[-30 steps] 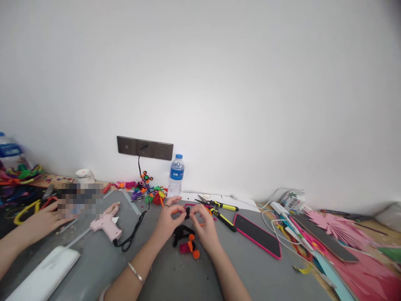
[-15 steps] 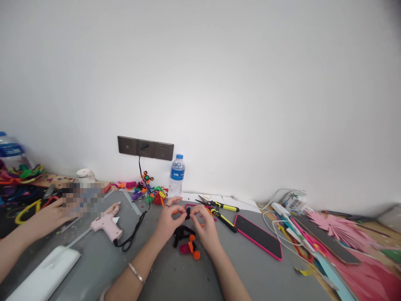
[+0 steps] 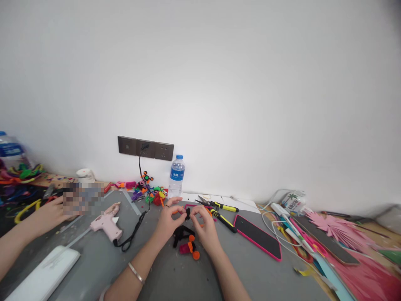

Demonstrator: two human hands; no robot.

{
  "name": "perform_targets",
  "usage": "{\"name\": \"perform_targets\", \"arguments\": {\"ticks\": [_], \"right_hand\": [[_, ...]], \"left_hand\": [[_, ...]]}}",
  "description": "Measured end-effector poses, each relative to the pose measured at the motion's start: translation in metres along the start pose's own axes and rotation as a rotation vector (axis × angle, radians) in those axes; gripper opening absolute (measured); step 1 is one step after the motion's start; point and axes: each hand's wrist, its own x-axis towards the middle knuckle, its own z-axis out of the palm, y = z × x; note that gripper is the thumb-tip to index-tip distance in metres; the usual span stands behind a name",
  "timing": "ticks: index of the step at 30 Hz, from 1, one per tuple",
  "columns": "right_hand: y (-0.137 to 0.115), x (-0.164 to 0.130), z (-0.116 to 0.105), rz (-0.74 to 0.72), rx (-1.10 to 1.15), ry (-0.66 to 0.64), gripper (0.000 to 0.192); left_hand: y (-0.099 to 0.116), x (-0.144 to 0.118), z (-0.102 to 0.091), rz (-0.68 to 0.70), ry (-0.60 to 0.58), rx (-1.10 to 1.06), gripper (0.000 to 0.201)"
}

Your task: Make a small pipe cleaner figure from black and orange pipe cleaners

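Both hands meet over the grey table (image 3: 250, 271), and the work looks to be somewhere in the middle: the left hand (image 3: 167, 221) and the right hand (image 3: 205, 225) pinch a small black pipe-cleaner piece (image 3: 187, 213) between thumb and fingertips, each hand closed on one side of it, with a bit of orange showing at the left fingertips. The piece is held just above the table, between the two hands, and it seems only partly shaped, a short twisted knot rather than a finished figure. Just below the hands, toward the wrists, lie loose parts not yet joined: a black bent piece (image 3: 181, 232), a magenta bit (image 3: 184, 248) and orange bits (image 3: 193, 248). Past the right hand's fingers rest the yellow-handled cutters (image 3: 219, 211), and further out on that side a phone in a pink case (image 3: 257, 236). Out beyond the left hand lies a pink glue gun (image 3: 106, 223), untouched, its cord running to the wall. Finished-looking colourful figures (image 3: 155, 194) stand beyond the left fingertips beside a water bottle (image 3: 177, 175). Another person's hand (image 3: 52, 213) rests far off to the left
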Motion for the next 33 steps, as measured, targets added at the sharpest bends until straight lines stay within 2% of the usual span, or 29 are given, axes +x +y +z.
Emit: {"name": "perform_targets", "arguments": {"ticks": [24, 33], "right_hand": [[-0.0045, 0.0014, -0.0010, 0.008, -0.003, 0.005, 0.014], [-0.0065, 0.0018, -0.0016, -0.007, -0.003, 0.007, 0.013]], "left_hand": [[0.0019, 0.0014, -0.0013, 0.015, -0.003, 0.014, 0.010], [-0.0040, 0.0009, 0.0012, 0.017, 0.009, -0.016, 0.008]]}}
